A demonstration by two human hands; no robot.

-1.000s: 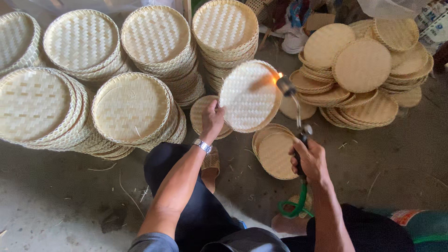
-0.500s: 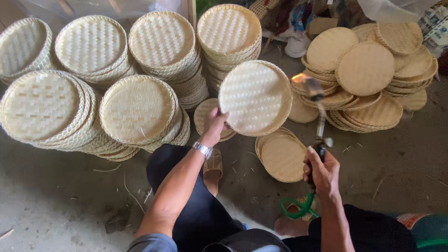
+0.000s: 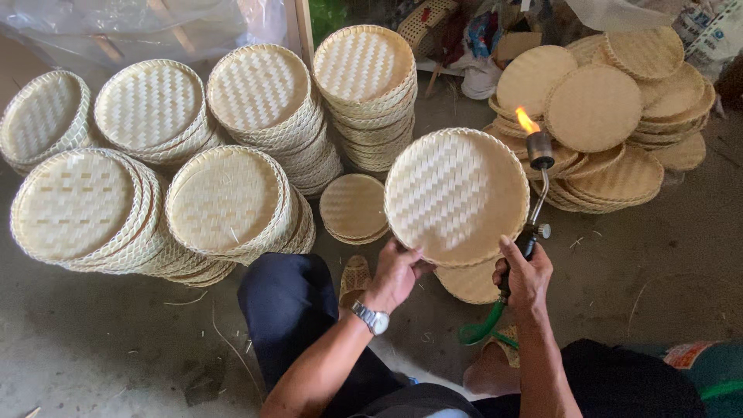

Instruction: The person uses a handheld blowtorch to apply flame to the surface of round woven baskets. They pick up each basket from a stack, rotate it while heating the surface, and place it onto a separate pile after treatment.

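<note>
My left hand [image 3: 396, 272] grips the lower edge of a round woven bamboo tray [image 3: 457, 193] and holds it up, its inside facing me. My right hand [image 3: 526, 275] is closed around the handle of a gas torch [image 3: 535, 193] fed by a green hose [image 3: 484, 329]. The torch's nozzle stands just beside the tray's right rim, with a small orange flame [image 3: 526, 120] burning at its tip. A wristwatch sits on my left wrist. My dark-trousered knees are below.
Tall stacks of rimmed woven trays [image 3: 224, 205] fill the left and back [image 3: 364, 85]. A heap of flat woven discs [image 3: 596, 108] lies at the right. Small disc piles [image 3: 354, 207] rest on the concrete floor near my sandalled foot [image 3: 356, 277].
The tray has turned to face me more fully and come down nearer. The torch has swung from the tray's upper edge to its right rim.
</note>
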